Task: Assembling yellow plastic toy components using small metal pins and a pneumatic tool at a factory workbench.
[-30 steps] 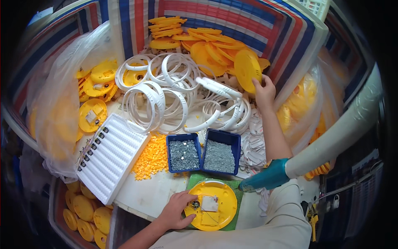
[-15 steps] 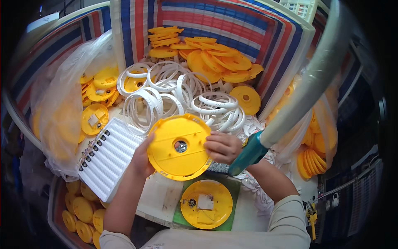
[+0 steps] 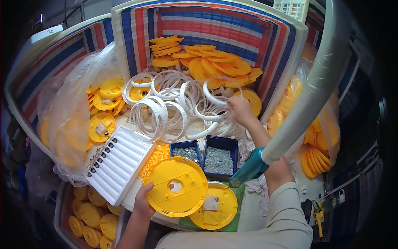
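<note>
My left hand (image 3: pixel 144 201) grips the left edge of a round yellow plastic cover (image 3: pixel 182 203) with a hole in its middle. The cover is held low over the bench and partly hides a second yellow disc (image 3: pixel 225 201), which lies on a green mat (image 3: pixel 239 216) with a white block and wiring inside. Farther out, my right hand (image 3: pixel 240 109) has its fingers closed on a white plastic ring (image 3: pixel 212 98) at the right side of a heap of white rings (image 3: pixel 182 118).
Two blue trays (image 3: pixel 221 176) of small metal parts stand beyond the cover, beside loose yellow bits (image 3: pixel 156 155). A white ridged tray (image 3: pixel 120 162) lies left. Yellow discs (image 3: pixel 224 66) are piled at the back. A teal-tipped tool on a thick pale tube (image 3: pixel 251 168) slants in from the right.
My right hand has left the cover and reached forward to the white rings, taking hold of one. My left hand has lowered the cover toward me, and the blue trays have come into sight.
</note>
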Demonstrator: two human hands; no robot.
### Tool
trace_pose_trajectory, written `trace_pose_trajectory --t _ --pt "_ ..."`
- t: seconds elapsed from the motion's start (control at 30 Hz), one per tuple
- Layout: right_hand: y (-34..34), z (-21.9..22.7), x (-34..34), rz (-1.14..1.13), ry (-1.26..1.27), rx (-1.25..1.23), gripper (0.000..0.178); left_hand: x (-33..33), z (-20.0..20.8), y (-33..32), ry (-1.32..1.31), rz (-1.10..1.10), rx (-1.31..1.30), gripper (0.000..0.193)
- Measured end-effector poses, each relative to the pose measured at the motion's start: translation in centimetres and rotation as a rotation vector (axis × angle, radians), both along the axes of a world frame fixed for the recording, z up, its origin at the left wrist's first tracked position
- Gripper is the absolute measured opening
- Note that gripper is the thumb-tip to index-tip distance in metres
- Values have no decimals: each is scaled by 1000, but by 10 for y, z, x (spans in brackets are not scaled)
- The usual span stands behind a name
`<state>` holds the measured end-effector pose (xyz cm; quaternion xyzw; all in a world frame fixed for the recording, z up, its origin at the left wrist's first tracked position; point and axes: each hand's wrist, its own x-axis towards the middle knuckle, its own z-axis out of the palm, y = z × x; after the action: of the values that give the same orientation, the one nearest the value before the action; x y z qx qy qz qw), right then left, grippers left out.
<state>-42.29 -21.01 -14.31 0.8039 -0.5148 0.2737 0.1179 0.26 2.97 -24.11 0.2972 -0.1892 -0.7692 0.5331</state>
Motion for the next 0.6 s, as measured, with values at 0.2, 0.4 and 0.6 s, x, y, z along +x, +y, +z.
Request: trace_pose_trajectory --t 0.2,0.4,0.6 --pt "83 50 -18 56 -799 -254 16 -3 9 16 -51 -24 -81 63" --pt "276 20 -76 639 -1669 -77 19 -31 22 28 -110 -202 -184 72" --pt "377 -23 -13 1250 -2164 292 17 -86 11 39 -151 -412 -251 81"
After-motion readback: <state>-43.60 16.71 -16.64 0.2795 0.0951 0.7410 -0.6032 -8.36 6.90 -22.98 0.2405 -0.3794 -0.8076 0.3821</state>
